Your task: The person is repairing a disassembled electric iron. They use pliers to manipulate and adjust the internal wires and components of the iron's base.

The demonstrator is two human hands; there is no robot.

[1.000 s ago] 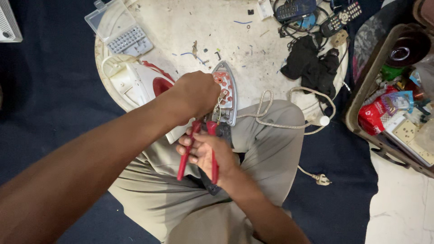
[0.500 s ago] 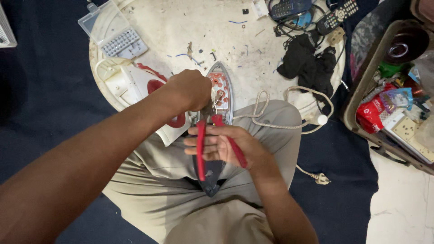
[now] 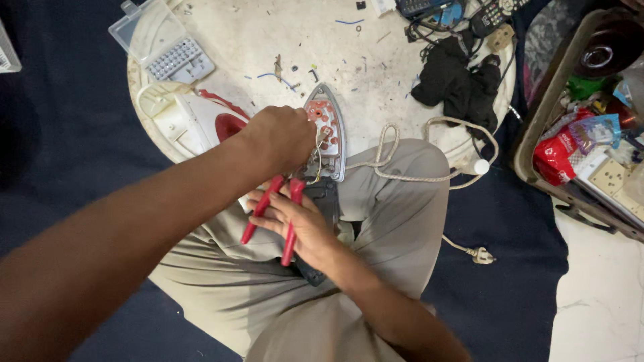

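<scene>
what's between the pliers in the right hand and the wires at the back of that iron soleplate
Nothing separate shows. The left hand covers the spot where the red-handled pliers in the right hand meet the wires on the soleplate, hiding their tips.

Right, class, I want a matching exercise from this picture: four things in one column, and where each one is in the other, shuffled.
Things:
1. red-handled pliers
2. iron soleplate
3. clear plastic case
4. plug

Places:
A. on the dark floor cloth by the person's knee
B. far left part of the round table
C. in the right hand
D. at the table's near edge, under the left hand

Pairs: 1-C, 2-D, 3-B, 4-A
</scene>
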